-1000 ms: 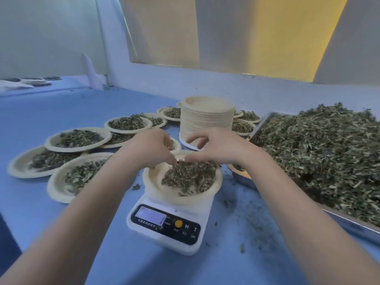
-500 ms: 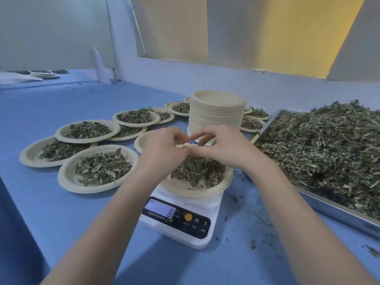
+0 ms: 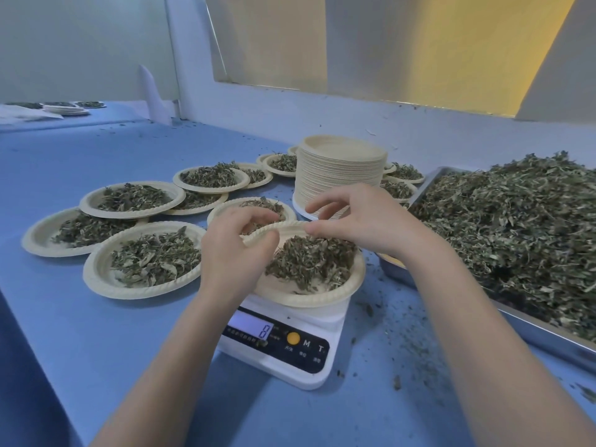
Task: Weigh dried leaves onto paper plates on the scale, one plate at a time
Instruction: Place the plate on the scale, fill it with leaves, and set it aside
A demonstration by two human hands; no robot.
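A: Blue worktop (image 3: pixel 80 333) under a pale wall: your two hands meet at the far rim of the round beige paper plate (image 3: pixel 322 293) that sits on the white digital scale (image 3: pixel 290 346). What changed in the last second?

B: Both hands have come off the dried green leaves (image 3: pixel 311 261) heaped on that plate and gone to its rim. Your left hand (image 3: pixel 233 250) now pinches the rim between thumb and fingers. Your right hand (image 3: pixel 358 221) has its fingertips at the rim too, fingers curled; whether it truly grips the paper cannot be told.

A: And for the task?

B: By my reading, this portion is finished and you are about to lift the plate off toward the filled plates (image 3: pixel 145 262) on your left. One digit shows on the display, resembling an 8.

A: Which way does the plate point?

B: Being round, it has no long axis. It sits open side up, roughly level, centred over the scale's platform, overhanging it. The heap lies toward the plate's right.

A: Supplies?

B: The tall stack of empty beige plates (image 3: pixel 342 175) stands just behind; the steel tray (image 3: pixel 532 330) of loose leaves is on your right.
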